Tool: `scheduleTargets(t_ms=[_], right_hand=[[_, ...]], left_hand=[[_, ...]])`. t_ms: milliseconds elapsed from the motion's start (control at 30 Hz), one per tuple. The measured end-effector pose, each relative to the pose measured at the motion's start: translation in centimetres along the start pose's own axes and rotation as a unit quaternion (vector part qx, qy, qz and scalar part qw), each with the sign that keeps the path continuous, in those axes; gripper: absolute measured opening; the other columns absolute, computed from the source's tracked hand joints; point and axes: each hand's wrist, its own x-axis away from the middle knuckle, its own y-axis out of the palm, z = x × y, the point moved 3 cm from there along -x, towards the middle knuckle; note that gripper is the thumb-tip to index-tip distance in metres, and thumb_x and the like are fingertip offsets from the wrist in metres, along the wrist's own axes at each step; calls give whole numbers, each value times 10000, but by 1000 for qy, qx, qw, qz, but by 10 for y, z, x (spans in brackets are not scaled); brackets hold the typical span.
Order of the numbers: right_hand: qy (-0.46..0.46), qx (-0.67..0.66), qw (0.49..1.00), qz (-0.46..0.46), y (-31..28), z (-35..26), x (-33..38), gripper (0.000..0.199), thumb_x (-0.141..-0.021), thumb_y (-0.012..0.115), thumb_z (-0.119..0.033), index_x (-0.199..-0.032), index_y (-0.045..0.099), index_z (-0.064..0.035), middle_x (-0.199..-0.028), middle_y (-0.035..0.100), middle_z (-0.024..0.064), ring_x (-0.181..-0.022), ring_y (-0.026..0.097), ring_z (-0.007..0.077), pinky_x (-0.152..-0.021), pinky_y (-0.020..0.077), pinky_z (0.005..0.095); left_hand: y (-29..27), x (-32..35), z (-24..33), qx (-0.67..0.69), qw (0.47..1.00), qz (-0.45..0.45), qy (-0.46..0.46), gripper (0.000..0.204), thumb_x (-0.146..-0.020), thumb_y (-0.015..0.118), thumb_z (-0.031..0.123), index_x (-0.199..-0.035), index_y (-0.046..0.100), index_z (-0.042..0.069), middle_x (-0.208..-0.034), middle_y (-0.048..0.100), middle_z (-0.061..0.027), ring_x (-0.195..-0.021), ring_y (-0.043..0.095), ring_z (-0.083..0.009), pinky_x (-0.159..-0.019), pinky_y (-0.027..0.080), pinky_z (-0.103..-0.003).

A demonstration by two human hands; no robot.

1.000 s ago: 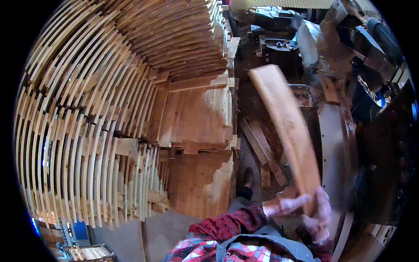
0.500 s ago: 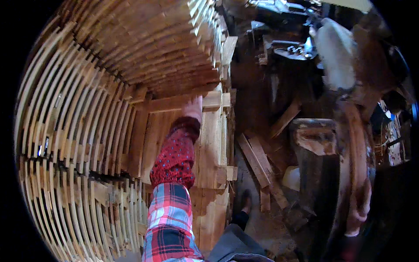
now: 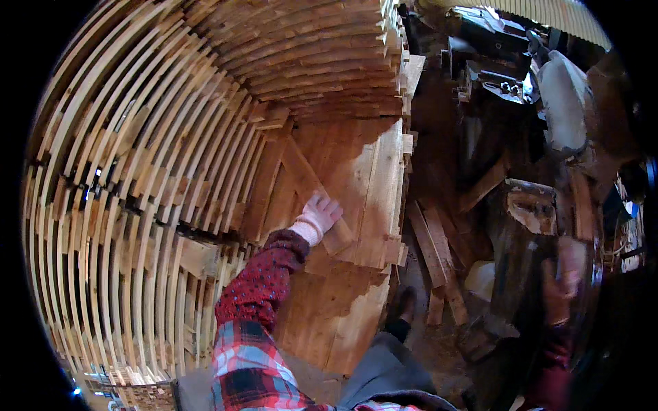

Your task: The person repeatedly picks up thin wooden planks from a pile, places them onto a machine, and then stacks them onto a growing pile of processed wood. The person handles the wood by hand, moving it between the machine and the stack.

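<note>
As left hand (image 3: 317, 218) touches straight wooden strip (image 3: 301, 168), grained boards (image 3: 343, 152) beneath

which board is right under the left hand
The slanted board, running from upper left to lower right beneath the left hand. Its diagonal lie sets it apart: the flat boards under it run side by side.

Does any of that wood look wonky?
Yes: the board under the left hand lies slantwise, while the planks beneath it lie side by side. Loose boards to the right look jumbled too.
</note>
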Motion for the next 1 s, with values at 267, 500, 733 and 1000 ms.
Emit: scheduleTargets(t_ms=[267, 500, 733, 1000], right_hand=[[-39, -248, 919, -304, 126, -357, -63, 893, -897, 741, -502, -1529, 415, 39, -1475, 551, 270, -1373, 535, 428, -1142, 438, 510], [-61, -245, 869, -425, 245, -512, -105, 1056, -889, 663, -650, -1614, 258, 3, -1660, 323, 242, -1530, 302, 450, -1242, 262, 565], [-92, -161, 921, -341, 287, -448, -121, 981, -776, 787, -443, -1554, 367, -18, -1514, 473, 227, -1370, 473, 420, -1103, 436, 511], [-58, -13, 917, -395, 342, -276, -254, 659, -783, 814, -299, -1324, 498, -97, -1228, 662, 153, -1184, 638, 348, -975, 513, 463]], left_hand=[[-19, 79, 47, 256, 909, 170, -282, 513, -865, 706, 380, -1331, 620, 183, -1389, 623, -61, -1331, 551, -300, -1170, 356, -531], [97, 166, -69, 230, 785, -10, -576, 826, -967, 584, 611, -1582, 386, 97, -1635, 394, -202, -1494, 383, -423, -1199, 321, -604], [76, 124, -97, 230, 760, -141, -591, 961, -897, 654, 651, -1661, 183, 307, -1721, 263, -153, -1514, 363, -426, -1150, 364, -626], [73, 77, -109, 214, 720, -131, -647, 1148, -811, 664, 772, -1674, 149, 219, -1703, 292, -208, -1412, 462, -524, -1105, 377, -653]])
